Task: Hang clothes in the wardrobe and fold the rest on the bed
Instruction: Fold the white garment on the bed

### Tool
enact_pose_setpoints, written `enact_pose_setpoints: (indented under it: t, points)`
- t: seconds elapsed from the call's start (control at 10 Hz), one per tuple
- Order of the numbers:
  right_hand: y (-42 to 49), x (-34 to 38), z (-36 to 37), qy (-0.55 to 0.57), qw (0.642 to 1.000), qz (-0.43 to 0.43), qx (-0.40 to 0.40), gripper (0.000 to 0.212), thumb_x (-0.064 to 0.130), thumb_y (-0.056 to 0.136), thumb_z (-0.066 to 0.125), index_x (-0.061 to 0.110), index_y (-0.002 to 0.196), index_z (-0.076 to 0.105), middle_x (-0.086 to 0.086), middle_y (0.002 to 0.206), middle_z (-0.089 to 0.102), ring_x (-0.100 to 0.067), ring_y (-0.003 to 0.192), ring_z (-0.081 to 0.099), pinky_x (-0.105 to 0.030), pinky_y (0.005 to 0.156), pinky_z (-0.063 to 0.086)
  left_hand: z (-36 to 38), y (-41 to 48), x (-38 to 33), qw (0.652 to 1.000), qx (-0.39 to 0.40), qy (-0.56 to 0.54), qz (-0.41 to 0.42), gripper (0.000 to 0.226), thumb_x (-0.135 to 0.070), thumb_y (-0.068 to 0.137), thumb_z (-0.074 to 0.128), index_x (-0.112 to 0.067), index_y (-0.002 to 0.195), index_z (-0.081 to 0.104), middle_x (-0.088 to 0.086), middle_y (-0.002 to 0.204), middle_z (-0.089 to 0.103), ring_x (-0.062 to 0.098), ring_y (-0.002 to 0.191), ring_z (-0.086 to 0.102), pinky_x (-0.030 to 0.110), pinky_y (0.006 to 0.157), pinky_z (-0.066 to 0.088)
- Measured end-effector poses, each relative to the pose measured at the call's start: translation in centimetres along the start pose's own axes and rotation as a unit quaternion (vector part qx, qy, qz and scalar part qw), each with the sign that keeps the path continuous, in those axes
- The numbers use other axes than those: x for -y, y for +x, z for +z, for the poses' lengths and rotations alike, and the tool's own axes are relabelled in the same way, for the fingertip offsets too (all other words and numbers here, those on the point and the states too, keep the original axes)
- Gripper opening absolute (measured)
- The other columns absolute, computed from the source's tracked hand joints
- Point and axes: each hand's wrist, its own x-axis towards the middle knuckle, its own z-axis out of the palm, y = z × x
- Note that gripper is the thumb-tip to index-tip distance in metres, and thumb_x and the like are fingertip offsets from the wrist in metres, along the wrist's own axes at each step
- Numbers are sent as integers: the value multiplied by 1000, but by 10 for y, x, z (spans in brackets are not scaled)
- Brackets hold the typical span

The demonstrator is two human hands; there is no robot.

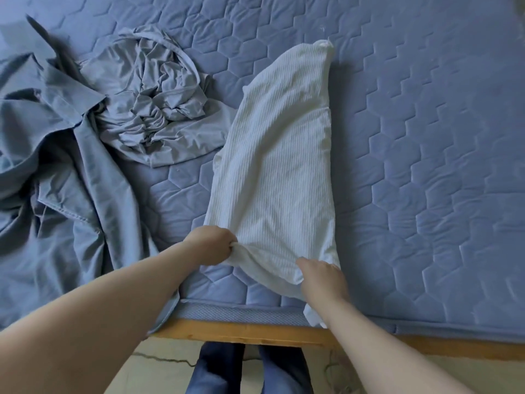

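On bed [426, 166], left hand [211, 244] fisted in white garment [278, 166], right hand [322, 277] gripping it

Outstretched left hand [211, 245] and right hand [322, 277] grip white garment [278, 166].

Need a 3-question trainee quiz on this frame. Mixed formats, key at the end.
1. True or false: the left hand grips a bunched near corner of the white garment.
2. What lies left of the white garment on the mattress? A. crumpled grey-blue cloth B. stacked towels C. a hanger
3. Fill in: the right hand touches the garment's ____ end, by the wooden bed frame.
Key: 1 true; 2 A; 3 near.
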Motion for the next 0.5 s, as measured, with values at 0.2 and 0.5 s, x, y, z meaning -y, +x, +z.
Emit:
enact_pose_setpoints:
  t: [0.2, 0.5]
  points:
    - [-13, -19, -16, 91, 992, 31, 76, 18, 3, 90, 33, 16, 89, 46, -8, 95, 56, -29, 88, 55, -29, 64, 34, -19, -6, -28, 994, 69, -52, -61, 33, -16, 97, 39, -9, 125, 56, 11, 130, 55, 25, 106, 54, 24, 71, 35]
    - [33, -68, -103, 151, 985, 11, -80, 32, 0, 83, 39, 16, 106, 54, -19, 111, 61, -40, 100, 55, -36, 73, 41, -115, 7, -52, 961, -194, -172, -92, 27, -10, 88, 41, -16, 62, 40, 1, 60, 44, 17, 54, 40, 24, 47, 27]
